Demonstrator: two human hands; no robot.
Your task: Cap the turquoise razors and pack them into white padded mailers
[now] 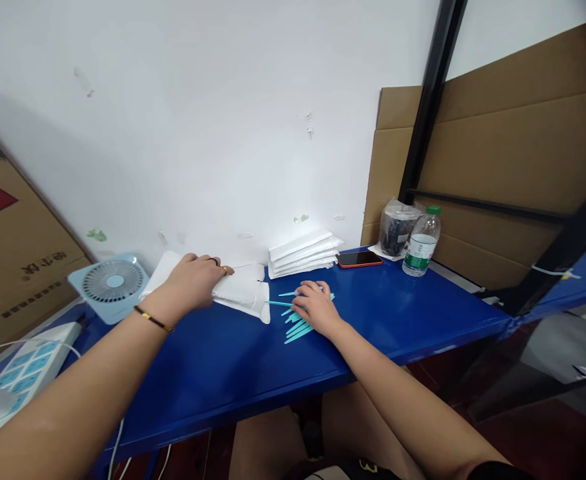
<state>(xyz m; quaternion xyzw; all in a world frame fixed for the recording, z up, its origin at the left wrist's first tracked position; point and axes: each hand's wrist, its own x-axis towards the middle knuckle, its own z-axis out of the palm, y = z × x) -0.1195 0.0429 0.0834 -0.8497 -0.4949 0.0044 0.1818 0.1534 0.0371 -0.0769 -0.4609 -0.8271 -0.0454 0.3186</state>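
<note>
The left hand (200, 277) grasps white packets (243, 298), hiding their middle; the right hand (319, 312) pinches a turquoise stick (279, 304), one end covered, over more sticks (297, 331) on the worktop (213, 380). Beyond are a packet stack (303, 256), phone (360, 259) and bottle (420, 252); leftward, a fan (113, 281) and cut-off power strip (30, 375).

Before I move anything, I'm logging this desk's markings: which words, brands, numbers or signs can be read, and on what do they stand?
No text can be read with certainty.
Left carton: dark characters, upside down and too blurred to quote.
Same carton: red mark, cut off by the picture's edge.
Bottle: print on its label, too small.
Lap clothing: yellow mark, too unclear to identify.
</note>
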